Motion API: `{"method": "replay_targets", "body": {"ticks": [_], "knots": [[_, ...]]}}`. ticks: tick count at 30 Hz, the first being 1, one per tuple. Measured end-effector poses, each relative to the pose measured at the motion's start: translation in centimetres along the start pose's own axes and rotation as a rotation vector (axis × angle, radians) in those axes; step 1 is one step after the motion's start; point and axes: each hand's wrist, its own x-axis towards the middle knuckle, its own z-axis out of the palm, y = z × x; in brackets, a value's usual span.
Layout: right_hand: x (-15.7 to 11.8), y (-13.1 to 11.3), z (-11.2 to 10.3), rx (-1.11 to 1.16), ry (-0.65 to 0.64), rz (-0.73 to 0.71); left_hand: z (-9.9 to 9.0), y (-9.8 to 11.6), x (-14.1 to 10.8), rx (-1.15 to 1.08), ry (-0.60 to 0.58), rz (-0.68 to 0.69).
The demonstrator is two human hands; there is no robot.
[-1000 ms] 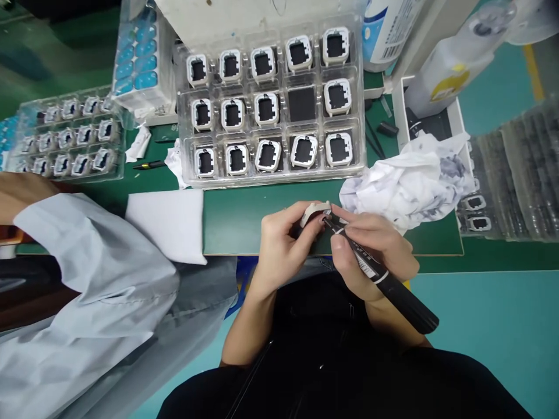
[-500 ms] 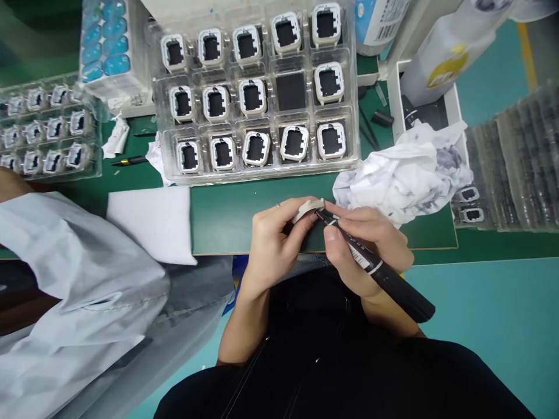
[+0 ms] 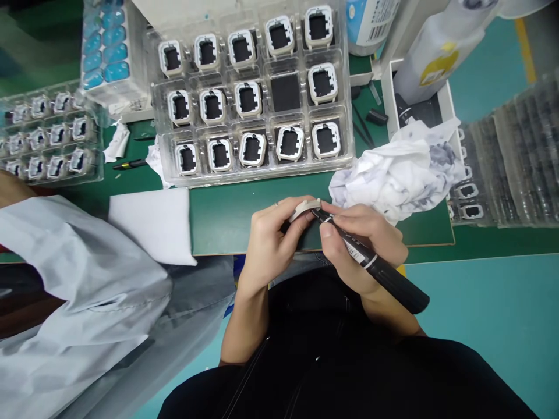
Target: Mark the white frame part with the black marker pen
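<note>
Pinched in the fingers of my left hand (image 3: 273,241) is a pale watch case frame (image 3: 304,208), tilted up on its edge. My right hand (image 3: 364,241) grips a black marker pen (image 3: 371,262) whose narrow end meets the inner side of the frame. Right fingertips also lie close to the frame's far end. Beyond my hands stands a clear plastic tray (image 3: 257,174) with similar frames in its pockets; one pocket (image 3: 285,92) in the middle row shows only a dark bottom. The exact contact spot of the marker tip is too small to make out.
A crumpled, stained white cloth (image 3: 393,174) lies just right of my hands. A folded white pad (image 3: 151,224) sits to the left, near a co-worker's grey sleeve (image 3: 87,279). Bottles (image 3: 437,58), a black cap (image 3: 377,117) and stacked trays (image 3: 515,157) are on the right.
The view has shifted slightly. Both hands keep the same hold, with the marker still against the watch case frame; no clear change beyond a small movement.
</note>
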Motion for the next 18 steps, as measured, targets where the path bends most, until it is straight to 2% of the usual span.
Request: {"method": "replay_targets", "body": {"ticks": [6,18], "knots": [[-0.11,0.31,0.14,0.038,0.012,-0.032,0.01,0.22,0.07,0.007,-0.007,0.013],[-0.05,0.25,0.42,0.068,0.045,-0.004,-0.03,0.3,0.18,0.0,-0.008,-0.004]]}}
